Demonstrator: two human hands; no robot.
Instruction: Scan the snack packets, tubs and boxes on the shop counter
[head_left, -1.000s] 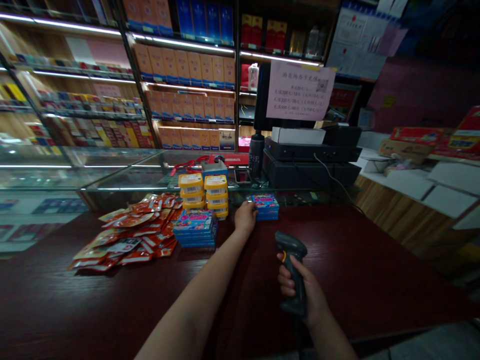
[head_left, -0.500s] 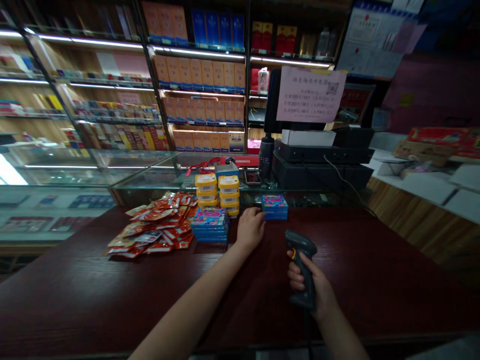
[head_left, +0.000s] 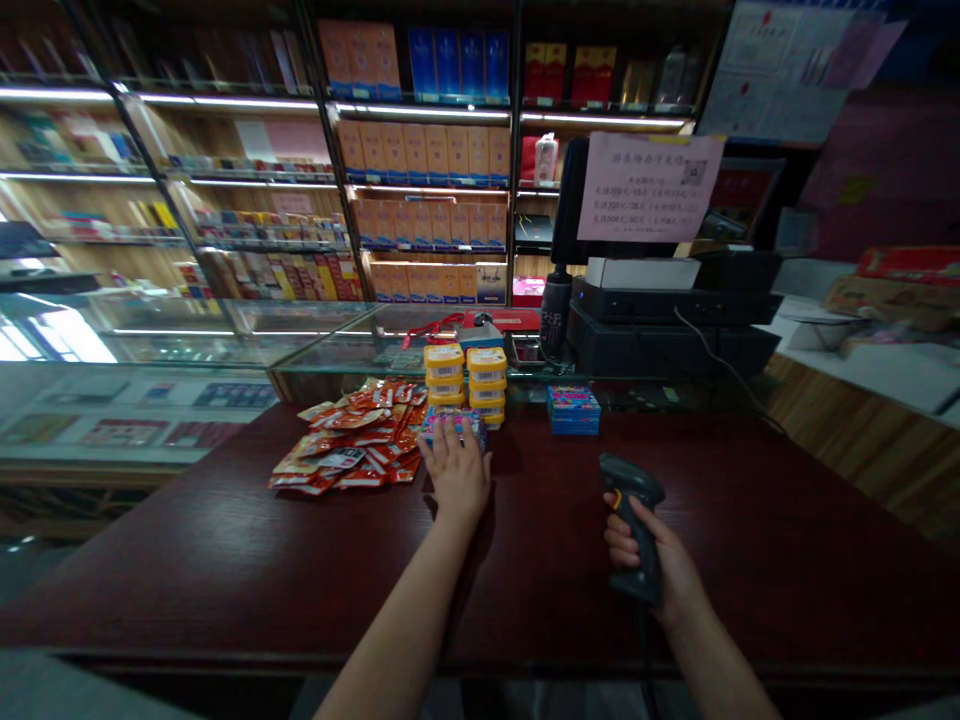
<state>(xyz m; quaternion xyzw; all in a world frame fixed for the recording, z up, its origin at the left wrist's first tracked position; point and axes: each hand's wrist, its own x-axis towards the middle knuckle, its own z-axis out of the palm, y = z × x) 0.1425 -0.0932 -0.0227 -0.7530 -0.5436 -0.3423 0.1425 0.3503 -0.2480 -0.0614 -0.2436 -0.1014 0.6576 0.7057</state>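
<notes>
My left hand (head_left: 457,480) lies over the left stack of blue and pink packets (head_left: 474,422), its fingers stretched out and slightly apart on top. The hand covers much of this stack. In my right hand (head_left: 652,560) is a dark barcode scanner (head_left: 634,485), held by its handle above the counter, its head pointing up and left. A second stack of blue and pink packets (head_left: 574,412) stands to the right. Behind my left hand rise two columns of yellow-lidded tubs (head_left: 487,375). To their left sprawls a heap of orange snack pouches (head_left: 360,440).
The dark wooden counter (head_left: 540,570) meets a glass display case (head_left: 322,365) at the back. A monitor with a pink paper sign (head_left: 649,190) stands over a black cash drawer (head_left: 667,340). Shelves of boxes (head_left: 427,220) line the wall.
My left hand has moved from beside the right stack of packets to the top of the left one, its fingers now spread. The scanner stays in my right hand. The view has turned slightly left.
</notes>
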